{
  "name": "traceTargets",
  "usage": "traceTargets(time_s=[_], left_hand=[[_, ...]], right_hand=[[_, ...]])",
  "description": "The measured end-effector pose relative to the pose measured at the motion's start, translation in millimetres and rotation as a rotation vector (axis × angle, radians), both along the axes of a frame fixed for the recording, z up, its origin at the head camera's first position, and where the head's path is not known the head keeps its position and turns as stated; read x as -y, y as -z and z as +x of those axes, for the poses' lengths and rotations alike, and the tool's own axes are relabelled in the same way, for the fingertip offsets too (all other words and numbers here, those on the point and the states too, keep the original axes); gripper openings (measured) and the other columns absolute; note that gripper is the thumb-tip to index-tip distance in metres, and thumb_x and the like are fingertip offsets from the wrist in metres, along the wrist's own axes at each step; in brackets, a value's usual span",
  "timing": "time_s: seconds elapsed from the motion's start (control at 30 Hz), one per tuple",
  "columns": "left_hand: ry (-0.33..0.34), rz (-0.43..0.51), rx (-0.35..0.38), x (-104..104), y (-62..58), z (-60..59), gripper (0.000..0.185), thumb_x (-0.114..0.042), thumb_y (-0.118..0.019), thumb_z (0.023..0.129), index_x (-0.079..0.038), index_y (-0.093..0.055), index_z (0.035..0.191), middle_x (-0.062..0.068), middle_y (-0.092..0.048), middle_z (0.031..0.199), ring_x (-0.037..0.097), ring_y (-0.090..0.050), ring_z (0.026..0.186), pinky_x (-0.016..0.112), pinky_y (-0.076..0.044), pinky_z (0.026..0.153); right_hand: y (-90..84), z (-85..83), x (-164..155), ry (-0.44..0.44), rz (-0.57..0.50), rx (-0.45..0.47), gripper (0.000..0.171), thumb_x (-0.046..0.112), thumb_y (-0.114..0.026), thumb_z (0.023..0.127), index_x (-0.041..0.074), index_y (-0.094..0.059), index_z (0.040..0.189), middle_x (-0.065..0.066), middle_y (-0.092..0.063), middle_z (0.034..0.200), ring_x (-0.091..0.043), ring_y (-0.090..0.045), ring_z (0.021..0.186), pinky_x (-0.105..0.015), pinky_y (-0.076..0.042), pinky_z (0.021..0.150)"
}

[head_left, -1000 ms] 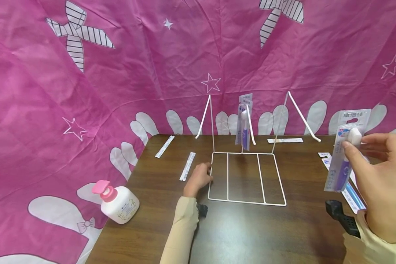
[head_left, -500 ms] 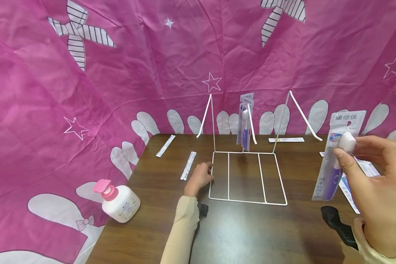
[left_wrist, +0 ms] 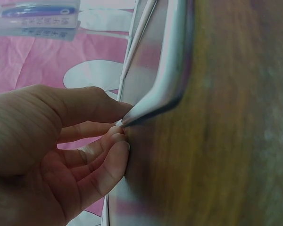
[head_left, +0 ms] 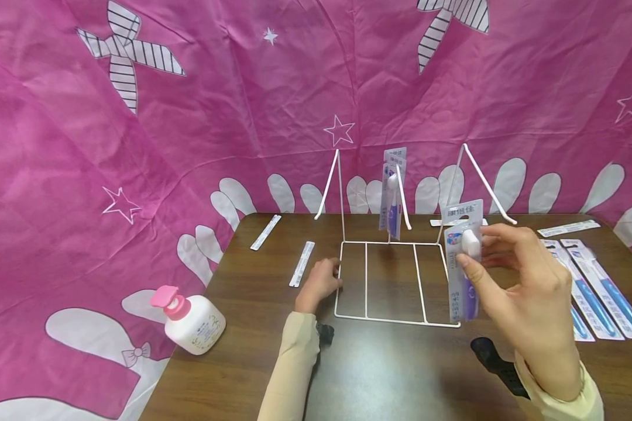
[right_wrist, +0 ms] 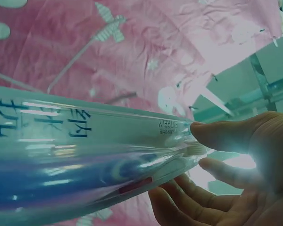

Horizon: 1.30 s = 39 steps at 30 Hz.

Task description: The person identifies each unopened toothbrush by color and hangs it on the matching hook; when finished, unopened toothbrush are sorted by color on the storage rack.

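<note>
While one packaged toothbrush [head_left: 392,199] already hangs from the middle hook of the white wire rack [head_left: 395,280], at about 12 o'clock on the brown surface [head_left: 390,374], the head view shows the work as only partly done. The right hand [head_left: 521,298] holds a second toothbrush pack [head_left: 463,263] upright in the air, thumb and fingers pinching it near its top, in front of the rack's right side and below the right hook [head_left: 487,184]; it is not yet hung. The left hand [head_left: 320,283] rests at the rack's near-left edge, at about 9 o'clock from the rack, fingers curled against the wire. More packs [head_left: 595,292] lie flat at 3 o'clock, so several seem left to hang. A pump bottle [head_left: 192,321] stands at 8 o'clock, well apart.

In the left wrist view, the left hand [left_wrist: 61,155] has its fingertips [left_wrist: 119,136] touching the rack's rounded corner [left_wrist: 165,84]; whether its grip truly closes round the wire I cannot tell, since the frame is close and blurred.

In the right wrist view, the right hand [right_wrist: 226,179] grips the toothbrush pack [right_wrist: 85,160], thumb on top and fingers beneath, with the pack filling the left of the frame.
</note>
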<state>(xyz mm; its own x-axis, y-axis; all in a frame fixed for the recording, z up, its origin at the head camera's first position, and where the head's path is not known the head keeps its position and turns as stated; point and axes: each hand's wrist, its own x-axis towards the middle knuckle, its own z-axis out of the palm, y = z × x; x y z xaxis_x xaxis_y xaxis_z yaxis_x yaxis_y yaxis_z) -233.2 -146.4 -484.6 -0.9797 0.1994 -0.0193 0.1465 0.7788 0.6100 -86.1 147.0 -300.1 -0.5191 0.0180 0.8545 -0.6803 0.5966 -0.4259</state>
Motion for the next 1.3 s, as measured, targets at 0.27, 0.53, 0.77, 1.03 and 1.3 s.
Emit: traceTargets(time_s=[0.27, 0.53, 0.77, 1.03, 1.3], left_hand=[[-0.001, -0.003, -0.003, 0.0, 0.1, -0.2, 0.044, 0.001, -0.077, 0.082, 0.005, -0.064, 0.124, 0.009, -0.065, 0.093, 0.021, -0.058, 0.077, 0.035, -0.051, 0.068], [-0.003, -0.015, -0.011, -0.6, 0.6, -1.4, 0.041, 0.002, -0.077, 0.081, 0.003, -0.066, 0.120, 0.007, -0.065, 0.091, 0.019, -0.057, 0.075, 0.034, -0.050, 0.067], [-0.012, -0.008, 0.001, -0.6, -0.3, -0.7, 0.045, 0.002, -0.077, 0.082, 0.004, -0.064, 0.125, 0.008, -0.064, 0.093, 0.020, -0.058, 0.076, 0.034, -0.051, 0.067], [-0.021, 0.006, 0.022, -0.3, -1.4, 0.7, 0.044, 0.002, -0.076, 0.084, 0.004, -0.063, 0.126, 0.008, -0.063, 0.093, 0.020, -0.058, 0.075, 0.033, -0.051, 0.065], [-0.008, -0.004, 0.000, 0.0, -0.1, 0.1, 0.041, 0.002, -0.076, 0.082, 0.004, -0.065, 0.121, 0.006, -0.062, 0.088, 0.019, -0.057, 0.072, 0.032, -0.048, 0.062]], right_hand=[[8.4, -5.9, 18.3, -0.093, 0.016, 0.103, 0.060, 0.032, -0.076, 0.091, -0.009, -0.053, 0.129, -0.014, -0.064, 0.096, 0.008, -0.057, 0.090, -0.008, -0.047, 0.079], [16.0, -12.2, 34.6, -0.066, 0.028, 0.128, 0.066, -0.010, -0.088, 0.064, -0.007, -0.057, 0.123, -0.009, -0.064, 0.087, -0.008, -0.060, 0.077, -0.009, -0.048, 0.073], [20.7, -19.0, 40.6, -0.061, 0.038, 0.142, 0.062, -0.009, -0.088, 0.066, -0.006, -0.056, 0.120, -0.008, -0.062, 0.084, -0.015, -0.059, 0.075, -0.010, -0.048, 0.070], [24.4, -26.0, 40.8, -0.053, 0.075, 0.152, 0.065, -0.011, -0.090, 0.064, -0.006, -0.055, 0.118, -0.011, -0.063, 0.085, -0.017, -0.061, 0.076, -0.008, -0.047, 0.070], [28.9, -37.9, 41.6, -0.061, 0.077, 0.169, 0.064, -0.010, -0.090, 0.063, -0.006, -0.054, 0.116, -0.012, -0.061, 0.084, -0.019, -0.062, 0.076, -0.007, -0.045, 0.074]])
